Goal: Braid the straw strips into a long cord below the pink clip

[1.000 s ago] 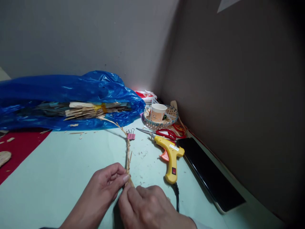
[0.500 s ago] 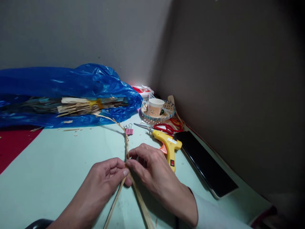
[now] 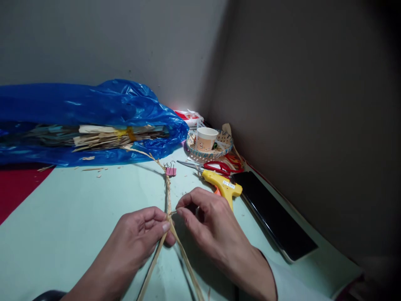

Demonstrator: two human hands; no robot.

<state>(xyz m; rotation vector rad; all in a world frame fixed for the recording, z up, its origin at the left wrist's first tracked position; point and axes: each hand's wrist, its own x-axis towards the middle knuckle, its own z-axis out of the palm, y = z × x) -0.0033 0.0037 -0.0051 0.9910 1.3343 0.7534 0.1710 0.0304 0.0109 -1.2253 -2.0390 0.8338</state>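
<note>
A braid of straw-coloured fibre strips (image 3: 168, 194) runs from the table's middle toward me, its far part gripped by a pink binder clip (image 3: 171, 171). My left hand (image 3: 142, 232) pinches the braid's near end between thumb and fingers. From that pinch, long loose strips (image 3: 188, 261) spread down toward the bottom edge. My right hand (image 3: 208, 221), just to the right, is closed in a pinch on a thin strip end that sticks out sideways from the braid.
Behind lies a blue plastic bag (image 3: 125, 98) with a bundle of dried strips (image 3: 103, 136). On the right are a paper cup (image 3: 206, 138) in a woven basket (image 3: 227, 140), red-handled scissors (image 3: 216, 167), a yellow glue gun (image 3: 224, 184) and a black tablet-like device (image 3: 272, 213).
My right hand has moved a little right, away from the braid, drawing a thin strip out sideways. My left hand keeps its pinch. The whole view has shifted slightly.
</note>
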